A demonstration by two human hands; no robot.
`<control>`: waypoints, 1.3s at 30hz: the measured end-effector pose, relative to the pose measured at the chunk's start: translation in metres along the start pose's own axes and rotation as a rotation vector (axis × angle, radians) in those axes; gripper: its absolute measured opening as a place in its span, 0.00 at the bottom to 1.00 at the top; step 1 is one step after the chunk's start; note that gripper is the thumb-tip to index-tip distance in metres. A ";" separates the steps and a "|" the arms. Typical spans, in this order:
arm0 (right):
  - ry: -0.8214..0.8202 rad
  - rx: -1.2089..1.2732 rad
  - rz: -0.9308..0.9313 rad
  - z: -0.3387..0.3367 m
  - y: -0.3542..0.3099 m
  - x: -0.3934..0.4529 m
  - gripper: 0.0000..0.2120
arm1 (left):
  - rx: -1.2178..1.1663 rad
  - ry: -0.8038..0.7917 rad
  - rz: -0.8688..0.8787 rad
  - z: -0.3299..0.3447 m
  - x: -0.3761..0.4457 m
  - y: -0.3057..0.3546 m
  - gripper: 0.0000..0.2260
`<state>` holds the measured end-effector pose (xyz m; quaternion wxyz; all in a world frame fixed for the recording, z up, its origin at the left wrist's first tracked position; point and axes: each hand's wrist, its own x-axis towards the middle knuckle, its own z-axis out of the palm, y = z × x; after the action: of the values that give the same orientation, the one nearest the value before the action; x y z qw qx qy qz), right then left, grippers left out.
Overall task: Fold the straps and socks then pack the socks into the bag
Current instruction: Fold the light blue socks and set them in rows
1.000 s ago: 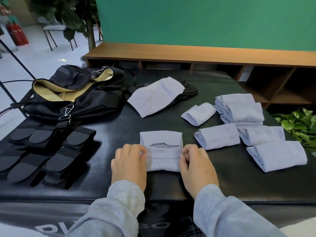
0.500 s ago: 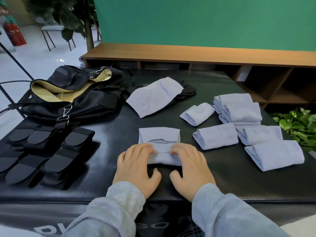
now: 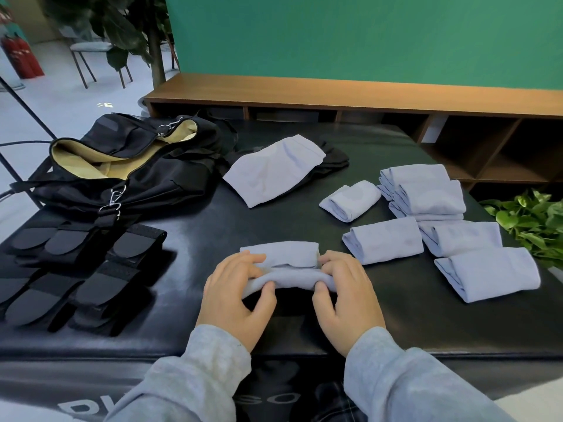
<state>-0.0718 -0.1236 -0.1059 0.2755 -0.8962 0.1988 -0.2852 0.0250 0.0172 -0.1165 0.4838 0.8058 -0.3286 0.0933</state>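
Both hands on the sock [image 3: 281, 263] at the near middle of the black surface [image 3: 396, 315]: left hand [image 3: 236, 295] and right hand [image 3: 345, 295], grip clamped on the near fold, thumbs under, fingers over. Soft, light, floppy knit, likely to spring open unless pinched at both ends. Counted: six folded socks [image 3: 384, 239] at right, one flat sock [image 3: 274, 170] beyond, roughly six folded straps [image 3: 91, 269] at left, one open bag [image 3: 122, 166] far left.
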 end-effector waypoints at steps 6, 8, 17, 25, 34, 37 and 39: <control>-0.181 0.007 0.204 -0.012 -0.009 0.000 0.04 | -0.129 0.017 -0.305 -0.005 0.002 0.010 0.08; -0.183 0.007 0.234 -0.013 -0.012 0.001 0.09 | -0.144 -0.005 -0.381 -0.005 0.007 0.010 0.08; -0.164 -0.074 0.322 -0.004 -0.007 0.012 0.13 | -0.110 -0.104 -0.483 -0.005 0.014 0.013 0.18; -0.132 -0.050 0.369 0.000 -0.005 0.017 0.10 | 0.062 -0.049 -0.563 0.005 0.028 0.010 0.20; -0.117 -0.137 0.291 0.001 -0.004 0.018 0.12 | 0.228 0.009 -0.536 0.013 0.037 0.012 0.14; -0.136 -0.169 0.238 0.000 -0.006 0.017 0.13 | 0.256 0.072 -0.428 0.015 0.036 0.010 0.08; -0.147 -0.196 0.211 0.000 -0.007 0.017 0.14 | 0.307 0.099 -0.264 0.017 0.034 0.006 0.10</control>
<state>-0.0573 -0.1272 -0.0947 0.2291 -0.9115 0.2979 -0.1673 0.0438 -0.0141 -0.1051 0.3791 0.9005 -0.1780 0.1174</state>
